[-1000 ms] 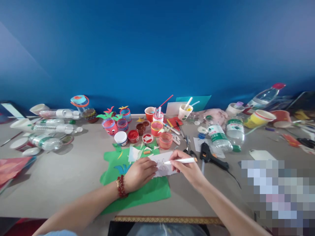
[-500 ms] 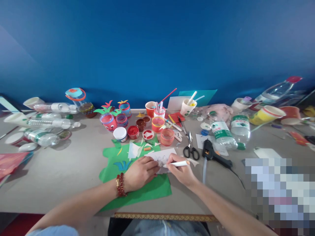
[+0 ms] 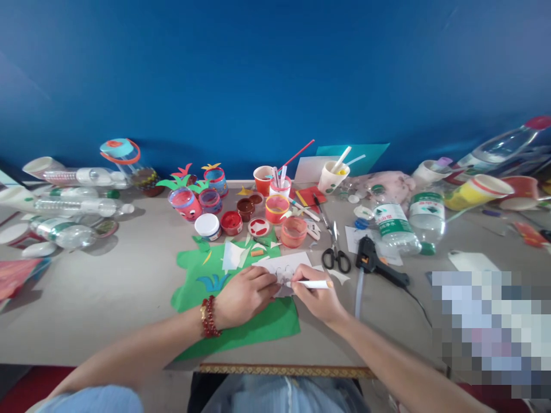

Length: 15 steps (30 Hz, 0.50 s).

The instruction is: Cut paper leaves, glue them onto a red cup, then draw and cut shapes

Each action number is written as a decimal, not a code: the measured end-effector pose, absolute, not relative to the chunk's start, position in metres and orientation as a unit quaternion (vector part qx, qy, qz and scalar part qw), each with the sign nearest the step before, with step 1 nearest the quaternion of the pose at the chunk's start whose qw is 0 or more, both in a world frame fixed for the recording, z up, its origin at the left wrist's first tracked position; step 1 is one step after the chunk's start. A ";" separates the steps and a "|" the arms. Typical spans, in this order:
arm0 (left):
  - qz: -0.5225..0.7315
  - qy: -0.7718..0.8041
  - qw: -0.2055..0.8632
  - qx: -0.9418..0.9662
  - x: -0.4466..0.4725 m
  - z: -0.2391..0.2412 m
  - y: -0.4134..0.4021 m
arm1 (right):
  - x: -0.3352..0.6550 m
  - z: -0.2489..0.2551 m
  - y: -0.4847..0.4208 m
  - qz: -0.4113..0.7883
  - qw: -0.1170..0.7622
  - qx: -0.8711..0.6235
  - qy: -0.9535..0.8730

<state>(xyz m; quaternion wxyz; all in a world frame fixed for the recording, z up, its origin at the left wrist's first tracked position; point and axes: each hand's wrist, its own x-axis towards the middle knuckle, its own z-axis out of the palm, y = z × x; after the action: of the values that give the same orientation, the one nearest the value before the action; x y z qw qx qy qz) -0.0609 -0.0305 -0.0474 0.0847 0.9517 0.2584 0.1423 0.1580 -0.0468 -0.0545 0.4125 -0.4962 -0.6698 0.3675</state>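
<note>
A white sheet of paper [image 3: 297, 261] with dark curved marks lies partly over a green paper sheet [image 3: 275, 322]. My left hand [image 3: 247, 292], a red bead bracelet at its wrist, holds the white sheet down with fingers together and bent. In my right hand [image 3: 316, 295] is a white marker [image 3: 316, 284], gripped between thumb and fingers. Its tip meets the paper near my left fingertips, and the fingers partly cover the drawing. Blue cut-out leaves [image 3: 214, 283] and small paper scraps lie on the green sheet.
Paint pots [image 3: 231, 223] and decorated cups [image 3: 185, 203] stand beyond the paper. Scissors [image 3: 336, 258] and a corded glue gun [image 3: 374, 261] lie to the right. Plastic bottles [image 3: 394, 226] are on both sides, with a blue wall [image 3: 275, 80] behind.
The view has shifted slightly. The marker's tip has moved a little on the paper, and more dark marks show there. My left hand stays on the sheet.
</note>
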 end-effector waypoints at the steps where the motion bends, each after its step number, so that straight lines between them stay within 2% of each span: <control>1: 0.142 0.258 0.086 0.952 -0.061 -0.047 -0.031 | 0.158 -0.055 -0.047 0.366 0.410 -0.497 -0.671; 15: 0.158 0.258 0.095 0.948 -0.061 -0.052 -0.029 | 0.159 -0.058 -0.046 0.353 0.391 -0.497 -0.690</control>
<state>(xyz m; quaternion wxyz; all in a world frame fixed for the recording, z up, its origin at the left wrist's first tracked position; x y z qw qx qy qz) -0.0613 -0.0291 -0.0518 0.0953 0.9484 0.2579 0.1580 0.1586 -0.0463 -0.0580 0.3910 -0.4968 -0.6897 0.3531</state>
